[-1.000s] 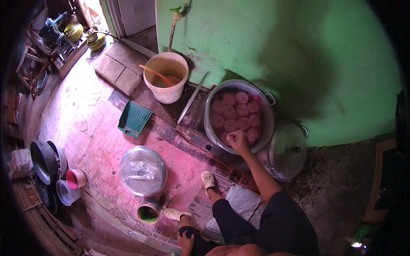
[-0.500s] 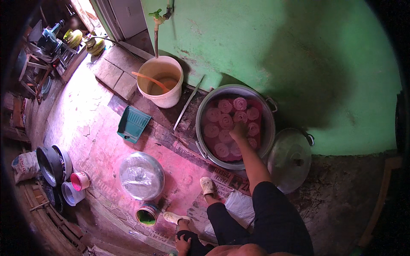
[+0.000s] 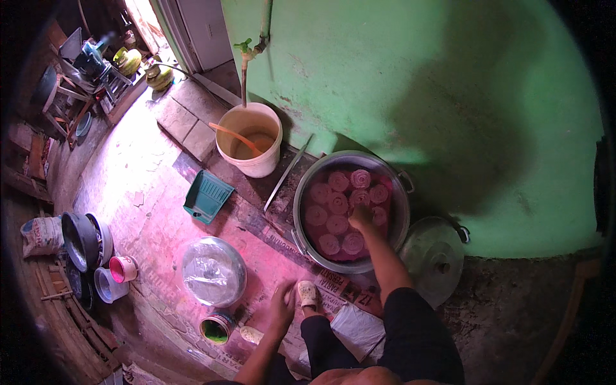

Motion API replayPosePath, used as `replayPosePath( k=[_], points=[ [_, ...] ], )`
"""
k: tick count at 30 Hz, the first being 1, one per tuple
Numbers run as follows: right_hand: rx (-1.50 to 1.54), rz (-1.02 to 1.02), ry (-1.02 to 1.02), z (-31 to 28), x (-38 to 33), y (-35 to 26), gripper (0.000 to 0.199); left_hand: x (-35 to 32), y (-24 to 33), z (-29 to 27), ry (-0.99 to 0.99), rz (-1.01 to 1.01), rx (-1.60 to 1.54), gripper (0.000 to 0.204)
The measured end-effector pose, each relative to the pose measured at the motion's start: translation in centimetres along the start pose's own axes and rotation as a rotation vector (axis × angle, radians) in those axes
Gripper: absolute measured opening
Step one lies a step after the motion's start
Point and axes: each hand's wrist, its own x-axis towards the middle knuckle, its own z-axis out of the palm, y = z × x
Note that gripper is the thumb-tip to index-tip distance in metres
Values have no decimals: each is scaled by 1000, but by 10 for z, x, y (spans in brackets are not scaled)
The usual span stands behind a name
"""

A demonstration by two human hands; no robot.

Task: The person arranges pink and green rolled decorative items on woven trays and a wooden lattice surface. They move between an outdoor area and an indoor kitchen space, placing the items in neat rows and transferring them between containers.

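Inside a large grey metal pot [image 3: 403, 221] lie several round pink coils with a spiral pattern, such as the pink coil [image 3: 360, 179], on a deep pink layer. My right hand [image 3: 362, 217] reaches down into the pot among these coils. It looks closed, and its fingertips and anything in them are hidden under the hand. My left hand [image 3: 282, 307] hovers above the floor beside my shoe, left of the pot. Its fingers are stretched out and nothing shows in it.
The pot's round lid [image 3: 431, 260] leans at its right. A white bucket [image 3: 268, 163] with an orange-handled scoop, a long metal strip [image 3: 289, 173] and a teal dustpan [image 3: 208, 197] are left of it. Nearer stand a plastic-covered silver basin [image 3: 213, 271] and a tin with green inside [image 3: 217, 328].
My left hand has risen from my knee and moved forward. My right hand has shifted slightly nearer within the pot. The whole view has tilted a little.
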Motion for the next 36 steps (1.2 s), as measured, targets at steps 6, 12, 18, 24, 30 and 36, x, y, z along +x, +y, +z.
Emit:
replayPosePath(
  k=[6,12,18,24,30,36],
  points=[
    [842,-141,-250,-63,-31,12,21,157,22,152,-253,-430,-674,45],
    [879,-74,-133,-113,-47,25,19,205,25,222,-31,-560,-1181,32],
    [1310,164,111,-136,-51,121,25,140,86,149,14,-354,-1012,25],
    [1255,146,265,-142,-35,127,27,138,109,95,-114,-241,-853,24],
    [1177,101,347,-211,-76,94,25,123,165,23,-148,-163,-811,29],
    [1187,-55,361,-354,-202,51,24,73,240,-87,-65,-112,-1075,31]
  ],
)
